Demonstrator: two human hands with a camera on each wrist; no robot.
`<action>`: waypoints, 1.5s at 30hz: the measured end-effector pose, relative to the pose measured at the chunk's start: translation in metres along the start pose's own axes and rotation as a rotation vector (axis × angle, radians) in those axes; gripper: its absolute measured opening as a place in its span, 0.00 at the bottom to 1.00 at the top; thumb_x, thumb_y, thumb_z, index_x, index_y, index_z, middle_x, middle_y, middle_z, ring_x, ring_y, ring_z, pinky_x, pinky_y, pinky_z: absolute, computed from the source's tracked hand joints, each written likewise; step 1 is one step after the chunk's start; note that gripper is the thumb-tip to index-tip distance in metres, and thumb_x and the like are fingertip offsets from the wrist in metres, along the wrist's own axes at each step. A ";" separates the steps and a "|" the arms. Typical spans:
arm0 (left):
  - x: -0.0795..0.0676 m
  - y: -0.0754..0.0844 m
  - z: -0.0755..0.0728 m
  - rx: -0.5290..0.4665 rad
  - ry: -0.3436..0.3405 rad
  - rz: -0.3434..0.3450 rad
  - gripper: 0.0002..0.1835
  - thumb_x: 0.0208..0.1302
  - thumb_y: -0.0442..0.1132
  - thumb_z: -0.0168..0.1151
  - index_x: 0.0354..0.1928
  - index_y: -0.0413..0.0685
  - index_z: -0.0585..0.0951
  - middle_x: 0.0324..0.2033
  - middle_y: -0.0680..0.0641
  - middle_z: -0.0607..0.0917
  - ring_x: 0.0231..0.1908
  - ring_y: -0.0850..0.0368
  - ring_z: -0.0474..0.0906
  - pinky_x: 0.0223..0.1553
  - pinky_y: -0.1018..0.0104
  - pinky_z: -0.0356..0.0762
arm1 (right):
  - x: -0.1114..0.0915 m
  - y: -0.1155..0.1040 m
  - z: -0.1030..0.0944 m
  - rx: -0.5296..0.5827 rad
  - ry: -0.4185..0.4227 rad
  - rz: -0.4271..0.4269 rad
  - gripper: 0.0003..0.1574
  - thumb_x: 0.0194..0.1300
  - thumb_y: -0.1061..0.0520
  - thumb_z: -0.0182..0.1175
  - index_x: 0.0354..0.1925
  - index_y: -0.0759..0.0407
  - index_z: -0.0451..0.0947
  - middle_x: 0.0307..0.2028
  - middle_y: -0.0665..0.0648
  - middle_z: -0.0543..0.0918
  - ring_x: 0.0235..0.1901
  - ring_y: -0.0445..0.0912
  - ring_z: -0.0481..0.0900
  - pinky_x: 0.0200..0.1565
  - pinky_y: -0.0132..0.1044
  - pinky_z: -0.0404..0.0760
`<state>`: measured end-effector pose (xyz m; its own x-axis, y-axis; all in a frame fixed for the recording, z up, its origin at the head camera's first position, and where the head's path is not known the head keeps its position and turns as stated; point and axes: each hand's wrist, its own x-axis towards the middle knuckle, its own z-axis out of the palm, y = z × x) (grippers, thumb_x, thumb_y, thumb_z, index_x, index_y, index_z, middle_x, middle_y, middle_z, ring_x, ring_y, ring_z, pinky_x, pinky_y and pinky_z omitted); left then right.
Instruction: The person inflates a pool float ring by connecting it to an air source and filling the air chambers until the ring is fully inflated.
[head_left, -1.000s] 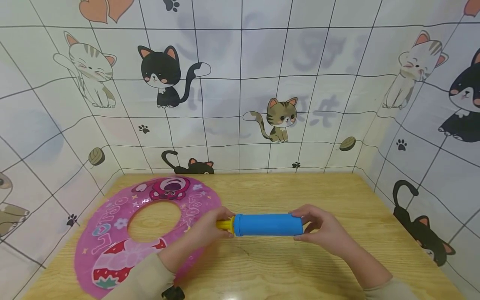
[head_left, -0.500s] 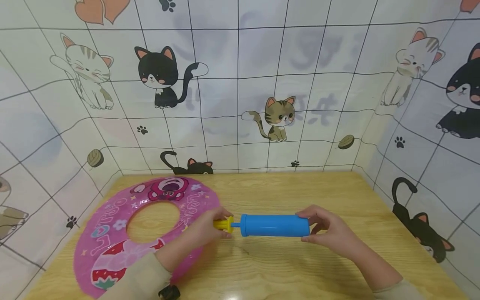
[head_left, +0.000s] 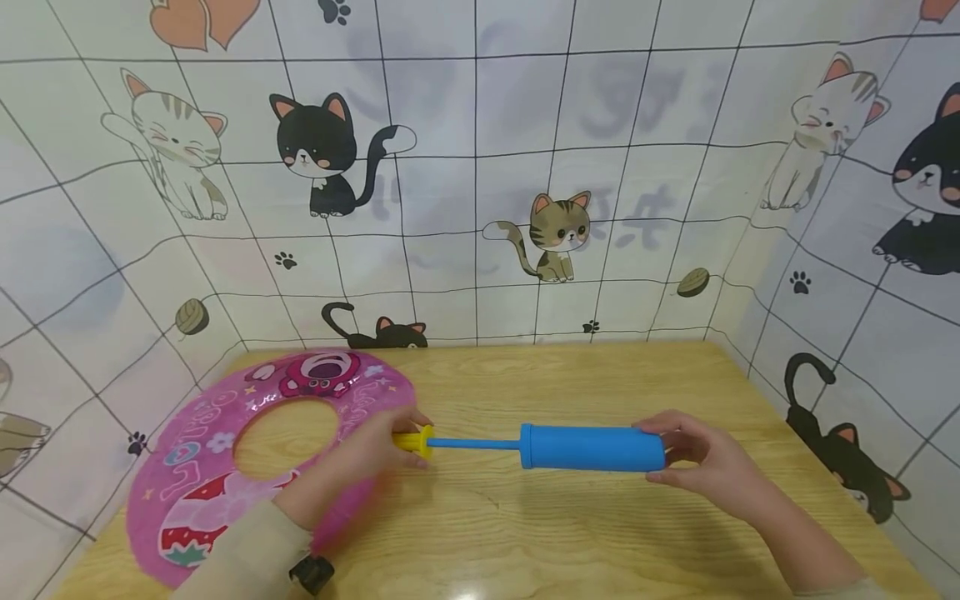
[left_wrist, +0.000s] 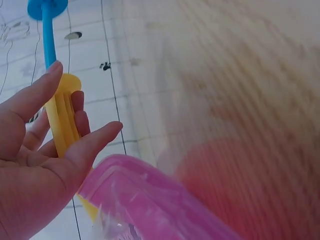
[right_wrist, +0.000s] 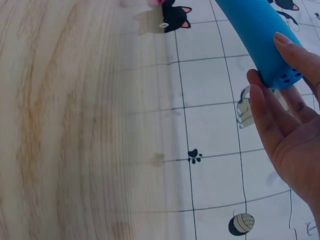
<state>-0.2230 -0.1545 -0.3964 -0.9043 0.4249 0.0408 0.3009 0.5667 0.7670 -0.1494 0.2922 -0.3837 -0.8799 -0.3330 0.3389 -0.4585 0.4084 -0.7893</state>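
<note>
1. Just below the middle of the frame, here's the hand pump (head_left: 585, 447), stretched sideways and nearly level between my two hands.
2. Left of centre, my left grip (head_left: 367, 450) is curled round the yellow handle (head_left: 410, 442), pinching it close behind its round flange.
3. Next along to the right, a good length of thin blue rod (head_left: 476, 444) shows bare, running straight from the handle into the blue barrel (right_wrist: 265, 40).
4. Right of centre, my right grip (head_left: 708, 467) has the barrel's far end pinched between thumb and fingers; over in the right wrist view, that end shows several round holes.
5. Lower left, a pink swim ring (head_left: 176, 475) lies on the wooden surface (head_left: 540, 533), flowers, strawberries and a bear printed on it, my left forearm crossing over its right side.
6. Bottom edge, left of centre, something small and black (head_left: 311, 572) sits at my pale left sleeve (head_left: 243, 546), too unclear to name.
7. Up top, white walls (head_left: 450, 192) with dark grid lines rise behind it all: cartoon cats, paw prints, balls of yarn.
</note>
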 end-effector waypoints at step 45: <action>-0.002 0.047 0.034 -0.022 0.015 -0.040 0.26 0.48 0.32 0.78 0.51 0.41 0.78 0.42 0.47 0.82 0.41 0.50 0.78 0.44 0.54 0.81 | 0.036 -0.028 0.053 0.135 -0.067 0.099 0.31 0.51 0.61 0.75 0.55 0.60 0.77 0.47 0.64 0.78 0.39 0.52 0.82 0.39 0.42 0.84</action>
<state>-0.1972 -0.1047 -0.3825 -0.9199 0.3916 0.0197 0.2582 0.5673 0.7820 -0.1612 0.2237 -0.3769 -0.9076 -0.3546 0.2249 -0.3455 0.3260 -0.8800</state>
